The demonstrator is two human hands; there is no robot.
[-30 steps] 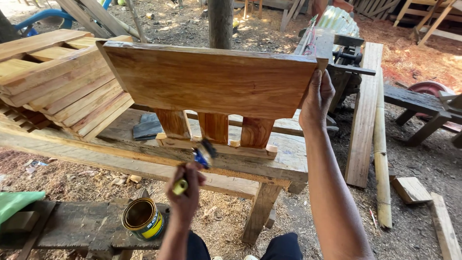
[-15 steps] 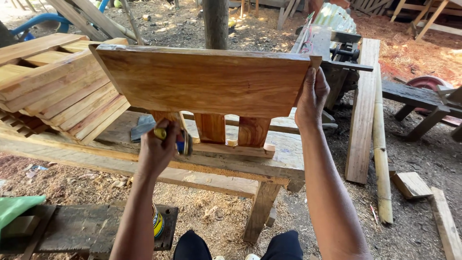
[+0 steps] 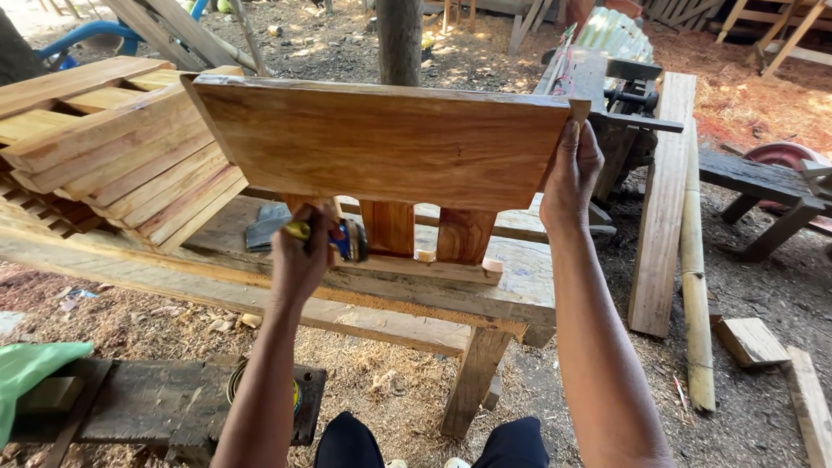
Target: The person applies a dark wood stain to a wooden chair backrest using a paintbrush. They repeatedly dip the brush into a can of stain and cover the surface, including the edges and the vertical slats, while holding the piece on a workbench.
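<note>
A varnished wooden panel (image 3: 381, 143) with three short slats below it stands tilted on a rough wooden workbench (image 3: 511, 286). My right hand (image 3: 572, 169) grips the panel's right edge. My left hand (image 3: 302, 256) holds a paintbrush (image 3: 342, 238) with a yellow and blue handle, its bristles at the leftmost slat under the panel. My knees in dark trousers show at the bottom.
A stack of pale planks (image 3: 104, 147) lies at the left on the bench. An open tin (image 3: 295, 394) sits on a dark low board (image 3: 156, 403) below. Long planks (image 3: 663, 199) and a bamboo pole (image 3: 698, 286) lie right; sawdust covers the ground.
My left hand rose with the brush from near the tin up to the slats under the panel. My right hand stayed on the panel's edge.
</note>
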